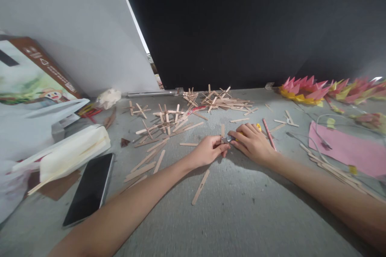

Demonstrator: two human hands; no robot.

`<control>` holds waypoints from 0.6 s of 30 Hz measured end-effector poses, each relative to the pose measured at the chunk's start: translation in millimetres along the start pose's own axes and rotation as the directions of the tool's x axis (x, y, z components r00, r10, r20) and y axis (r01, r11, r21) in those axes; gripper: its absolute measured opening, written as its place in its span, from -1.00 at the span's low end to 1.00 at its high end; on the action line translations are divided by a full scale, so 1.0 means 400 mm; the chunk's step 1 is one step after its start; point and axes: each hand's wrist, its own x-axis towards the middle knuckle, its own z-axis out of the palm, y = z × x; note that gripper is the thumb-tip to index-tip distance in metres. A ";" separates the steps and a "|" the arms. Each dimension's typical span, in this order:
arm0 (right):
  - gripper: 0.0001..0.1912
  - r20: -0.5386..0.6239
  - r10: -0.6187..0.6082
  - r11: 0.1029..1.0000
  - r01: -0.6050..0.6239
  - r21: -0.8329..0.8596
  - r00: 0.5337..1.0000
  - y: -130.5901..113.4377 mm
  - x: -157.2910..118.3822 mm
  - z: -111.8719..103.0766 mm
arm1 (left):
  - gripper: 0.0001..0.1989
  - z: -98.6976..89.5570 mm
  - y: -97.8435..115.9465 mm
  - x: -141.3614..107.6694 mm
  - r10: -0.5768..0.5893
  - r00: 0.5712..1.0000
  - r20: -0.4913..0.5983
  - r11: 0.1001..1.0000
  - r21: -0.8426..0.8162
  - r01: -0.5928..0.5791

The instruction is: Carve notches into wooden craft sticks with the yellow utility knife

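Forearms [135, 204] extended, left hand [208, 150] pinches a stick [222, 130]; right hand [252, 144] holds a cutter [230, 138] beside that grip, best angled away.

A yellow cutter [230, 139] meets a wooden stick [222, 130].

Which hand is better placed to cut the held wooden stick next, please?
Probably the right hand: it grips what looks like a yellow-and-grey cutter, its grey end close against the wooden stick. The left hand is occupied holding that stick.
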 end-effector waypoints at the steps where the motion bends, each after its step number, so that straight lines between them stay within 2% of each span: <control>1: -0.67 0.001 -0.002 1.000 0.002 -0.012 1.000 -0.001 0.000 -0.002 | -0.61 -0.001 -0.004 0.001 -0.008 1.000 0.003 1.000 -0.010 0.008; 10: -0.70 -0.028 -0.012 0.995 0.009 -0.103 1.000 -0.007 0.003 -0.009 | -0.73 -0.006 -0.009 0.002 -0.030 0.999 0.036 0.986 -0.160 0.036; 18: -0.71 -0.077 -0.007 0.987 -0.006 -0.162 0.997 -0.012 -0.001 -0.010 | -0.42 -0.007 0.006 -0.002 -0.039 0.998 0.051 0.971 -0.234 0.050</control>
